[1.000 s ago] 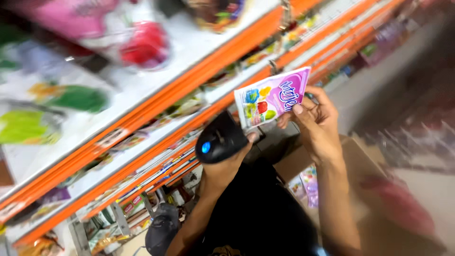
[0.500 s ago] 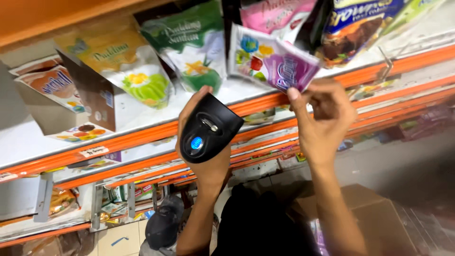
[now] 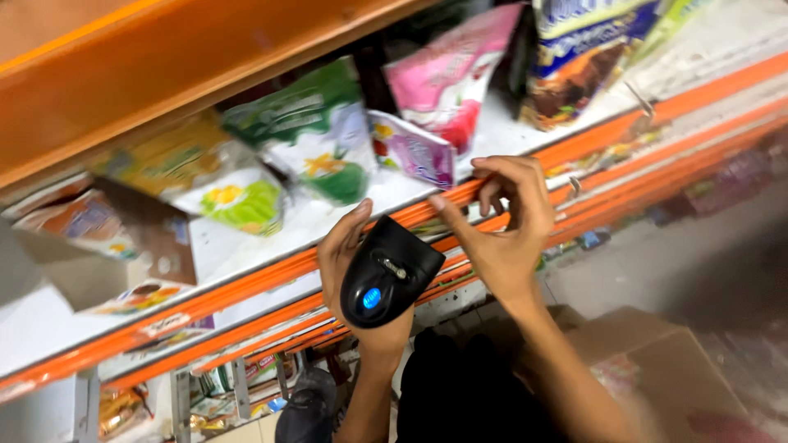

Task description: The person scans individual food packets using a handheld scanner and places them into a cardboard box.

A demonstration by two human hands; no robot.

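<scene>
Shelving fills most of the head view: an orange-edged shelf (image 3: 246, 283) with a white board is seen running from the lower left to the upper right, and more orange rails are stacked below it. Under the person, at the lower right, a brown cardboard box (image 3: 657, 361) is seen on the floor; what is inside it cannot be told because of blur.

On the shelf board several pouches are stood in a row. At the right a blue and brown pouch (image 3: 574, 57) is placed, next to it a pink pouch (image 3: 447, 78), then a green and white pouch (image 3: 316, 143), and further left a yellow-green pouch (image 3: 217, 184). A small purple packet (image 3: 410, 148) with coloured fruit pictures is leaned in front of the pink pouch, near the shelf edge, tilted to the left. At the far left an open carton (image 3: 98, 238) is laid on the board, with flat printed packets in and beside it.

A black handheld scanner (image 3: 386, 279) with a small blue light is gripped in the left hand (image 3: 349, 262); the thumb is laid along its upper left side and the fingers are wrapped behind it, just below the shelf edge. The right hand (image 3: 505, 217) is raised to the orange edge, just below the purple packet but apart from it. Its index finger and thumb are stretched loosely and the other fingers are curled in; nothing is held in it.
</scene>
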